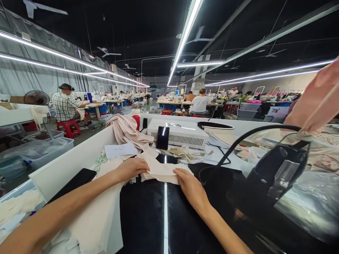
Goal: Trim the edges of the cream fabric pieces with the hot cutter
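Note:
A strip of cream fabric (161, 169) lies over the glossy black work surface (143, 218). At its left part, my left hand (132, 168) is closed on the cloth, fingers pressed together. My right hand (189, 185) pinches the strip's right end, thumb underneath or hidden. More cream fabric (92, 218) spreads beneath my left forearm toward the lower left. Behind the hands, a draped bundle of pinkish fabric (127, 130) rests by a white paper slip (120, 150).
A black phone (162, 137) leans on a white vented box (180, 134). Right of my hand stands a black machine (278, 173) with a curved cable. Another dark device (71, 183) lies left. Seated people (65, 104) work at tables beyond the white partition.

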The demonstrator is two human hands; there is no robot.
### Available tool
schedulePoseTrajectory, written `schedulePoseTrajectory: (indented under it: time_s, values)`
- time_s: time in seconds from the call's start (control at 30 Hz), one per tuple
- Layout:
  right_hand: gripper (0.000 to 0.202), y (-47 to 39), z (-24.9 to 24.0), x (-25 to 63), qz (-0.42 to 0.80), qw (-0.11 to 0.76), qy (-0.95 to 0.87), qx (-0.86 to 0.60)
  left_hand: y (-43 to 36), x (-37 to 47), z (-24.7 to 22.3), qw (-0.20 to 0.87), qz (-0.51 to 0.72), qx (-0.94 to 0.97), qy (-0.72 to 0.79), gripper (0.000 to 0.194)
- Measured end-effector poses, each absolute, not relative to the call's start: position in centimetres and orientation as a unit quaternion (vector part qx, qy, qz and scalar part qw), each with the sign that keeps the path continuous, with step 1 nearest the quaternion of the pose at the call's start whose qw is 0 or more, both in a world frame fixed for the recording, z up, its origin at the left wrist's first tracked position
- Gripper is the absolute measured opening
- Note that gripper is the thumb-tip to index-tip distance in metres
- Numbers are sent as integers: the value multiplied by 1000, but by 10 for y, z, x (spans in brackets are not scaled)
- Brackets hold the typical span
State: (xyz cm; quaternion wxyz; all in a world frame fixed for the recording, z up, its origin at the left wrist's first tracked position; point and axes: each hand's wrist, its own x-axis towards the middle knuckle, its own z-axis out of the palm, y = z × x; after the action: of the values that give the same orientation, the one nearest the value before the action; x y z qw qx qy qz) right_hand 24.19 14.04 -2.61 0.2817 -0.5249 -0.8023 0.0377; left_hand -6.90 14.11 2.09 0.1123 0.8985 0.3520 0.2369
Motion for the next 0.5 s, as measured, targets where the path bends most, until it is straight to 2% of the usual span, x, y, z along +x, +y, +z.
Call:
schedulePoseTrajectory:
  time_s: [0.27,0.5]
  values:
    - [33,131,-15,233,-65,155,-811,-560,133,-69,19,34,169,919,355,26]
    - [36,117,-4,222,-114,90,-798,-585,119,-57,38,0,185,887,422,44]
